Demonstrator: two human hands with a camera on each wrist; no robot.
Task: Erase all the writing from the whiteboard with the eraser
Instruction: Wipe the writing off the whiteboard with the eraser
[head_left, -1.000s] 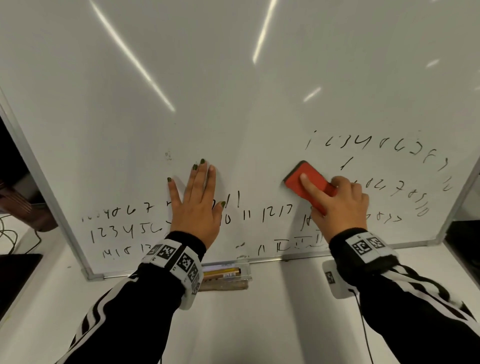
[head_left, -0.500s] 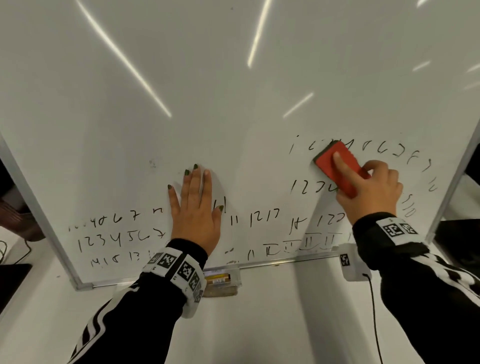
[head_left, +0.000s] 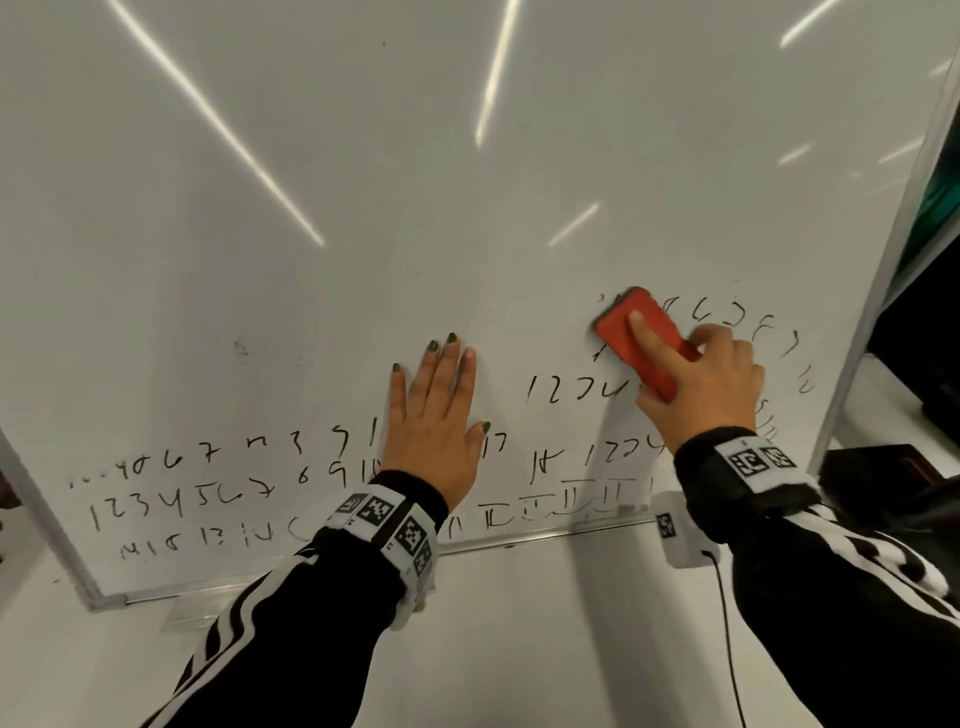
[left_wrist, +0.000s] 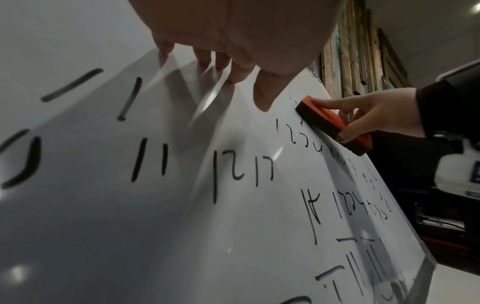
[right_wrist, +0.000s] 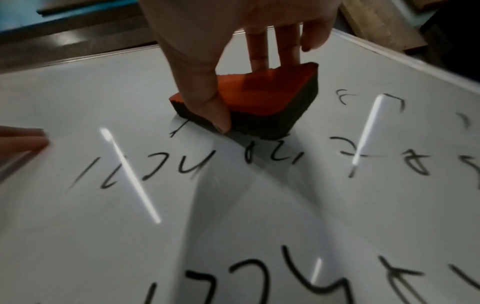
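Note:
A whiteboard (head_left: 363, 208) carries rows of black handwritten digits (head_left: 171, 506) across its lower part, left and right. My right hand (head_left: 701, 379) grips a red eraser (head_left: 621, 325) with a dark felt face and presses it flat on the board at the left end of the top right row of digits. In the right wrist view the thumb and fingers clamp the red eraser (right_wrist: 259, 102) from both sides. My left hand (head_left: 436, 415) lies flat on the board, fingers straight, between the two blocks of writing. The left wrist view shows the eraser (left_wrist: 330, 123) and nearby digits (left_wrist: 241, 166).
The board's metal frame (head_left: 519, 538) runs along the bottom, with its right edge (head_left: 883, 270) close to my right hand. A white table (head_left: 545, 649) lies below. A black cable (head_left: 727, 623) hangs from my right wrist. Dark equipment (head_left: 924, 312) stands to the right.
My right hand has carried the eraser up from the middle right rows to the top right row, wiping out its first digits. The left hand has stayed flat on the board.

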